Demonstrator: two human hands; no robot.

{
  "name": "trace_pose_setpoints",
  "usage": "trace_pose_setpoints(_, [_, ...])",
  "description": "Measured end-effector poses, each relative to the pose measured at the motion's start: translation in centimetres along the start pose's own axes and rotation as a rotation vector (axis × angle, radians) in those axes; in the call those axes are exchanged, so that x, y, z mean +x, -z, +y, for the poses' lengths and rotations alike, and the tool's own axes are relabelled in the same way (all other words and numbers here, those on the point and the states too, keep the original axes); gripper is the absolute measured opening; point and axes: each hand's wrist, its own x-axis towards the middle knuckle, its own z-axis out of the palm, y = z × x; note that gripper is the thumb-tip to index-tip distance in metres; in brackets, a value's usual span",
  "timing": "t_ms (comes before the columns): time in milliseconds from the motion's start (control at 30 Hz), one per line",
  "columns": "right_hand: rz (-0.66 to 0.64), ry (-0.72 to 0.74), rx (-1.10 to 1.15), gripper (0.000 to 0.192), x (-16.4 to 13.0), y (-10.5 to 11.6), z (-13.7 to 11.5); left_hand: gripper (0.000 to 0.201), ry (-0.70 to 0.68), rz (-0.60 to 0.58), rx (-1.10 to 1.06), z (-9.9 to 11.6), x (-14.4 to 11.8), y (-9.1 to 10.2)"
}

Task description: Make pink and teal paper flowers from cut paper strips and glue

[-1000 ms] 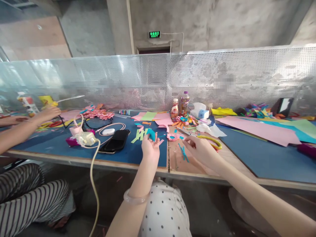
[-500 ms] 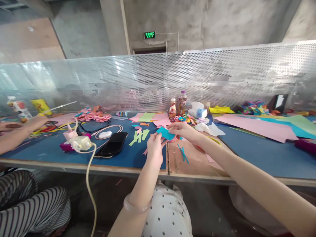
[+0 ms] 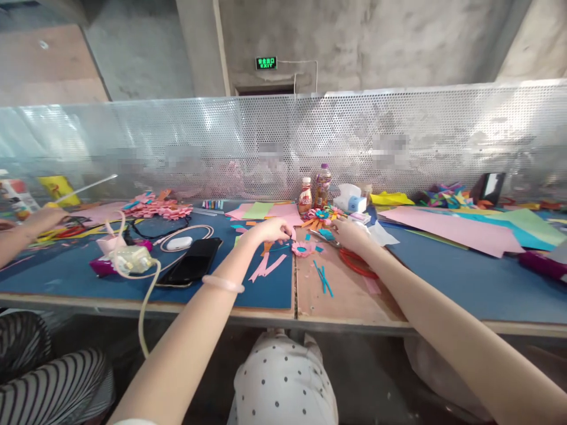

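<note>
My left hand [image 3: 271,229] reaches forward over the blue mat [image 3: 80,271], fingers bent down onto pink paper strips [image 3: 266,265]; I cannot see whether it grips anything. My right hand [image 3: 351,232] is stretched out beside it, fingertips pinching a small blue paper piece [image 3: 326,234]. That hand lies over red-handled scissors [image 3: 354,263]. A pink paper flower with a blue centre [image 3: 302,249] sits between my hands. Thin blue strips [image 3: 323,278] lie on the bare wood nearer me.
Two bottles [image 3: 303,198] and a tissue box [image 3: 352,198] stand behind a multicoloured paper flower [image 3: 319,215]. At left lie a black phone [image 3: 190,264], a white earbud case [image 3: 179,242] and a charger with cable [image 3: 130,258]. Another person's hand [image 3: 42,218] works far left. Large pink sheets [image 3: 452,231] lie at right.
Both my hands, which held the blue paper piece together close to me, have stretched forward to the table's middle. The piece is now at my right fingertips; my left hand has dropped onto the scraps.
</note>
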Motion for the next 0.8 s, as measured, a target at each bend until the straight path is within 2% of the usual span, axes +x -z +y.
trace_pose_setpoints(133, [0.002, 0.154, 0.014, 0.024, -0.1, 0.0, -3.2, 0.013, 0.048, -0.044, 0.050, -1.8, 2.0, 0.8])
trace_pose_setpoints(233, [-0.070, 0.301, 0.054, 0.019, -0.1, -0.3, -6.6, 0.019, 0.019, -0.046, 0.101, -2.9, 2.3, 0.5])
trace_pose_setpoints(367, [-0.157, 0.337, 0.046, 0.015, 0.7, -1.1, -9.8, 0.011, -0.051, -0.056, 0.155, -3.5, 1.9, 0.0])
trace_pose_setpoints(500, [-0.202, 0.279, 0.054, 0.014, 1.5, -2.0, -10.3, 0.007, -0.083, -0.030, 0.196, -3.5, 1.4, -0.1])
trace_pose_setpoints(800, [-0.316, 0.208, 0.242, 0.027, 1.1, -3.0, -8.7, 0.014, -0.106, -0.032, 0.240, -3.4, 1.3, -0.6])
